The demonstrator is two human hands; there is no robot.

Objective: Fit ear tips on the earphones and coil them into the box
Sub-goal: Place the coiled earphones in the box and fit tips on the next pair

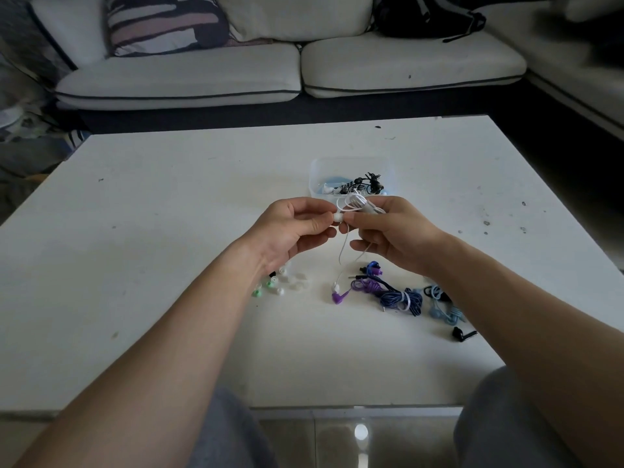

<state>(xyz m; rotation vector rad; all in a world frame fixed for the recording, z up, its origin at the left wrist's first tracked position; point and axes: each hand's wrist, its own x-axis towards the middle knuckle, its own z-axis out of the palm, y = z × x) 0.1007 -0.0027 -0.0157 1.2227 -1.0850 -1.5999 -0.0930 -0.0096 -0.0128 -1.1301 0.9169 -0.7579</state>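
Our left grip (297,228) is curled, thumb and forefinger pinching a white ear tip (338,216) above the middle of the counter (169,231). Our right grip (395,234) meets it from the right, its fingers closed round the white earphones (354,201). A small bundle of looped cord stands up out of the fist, and the fingertips touch the ear tip from the other side. We cannot tell whether the tip is seated on the bud, as the fingers hide the joint. One strand of the white cord hangs down from between the two grips to the counter, ending close to the purple earphones (358,287).

Just beyond the grips, on the far side, stands the clear plastic box (315,167), open at the top. Black earphones (366,182) and some white and pale blue pieces lie in it. Near our left wrist lies a scatter of loose ear tips (273,283): green, white, clear and one black. To the right of them, below our right grip, lie the purple earphones and a coiled dark blue striped set (401,298). A light blue set (445,310) lies partly under our right forearm, and a single black earbud (461,334) is nearest to us. Beyond the counter runs a pale sofa (182,79) with a striped cushion (162,25) and a black bag (429,18).
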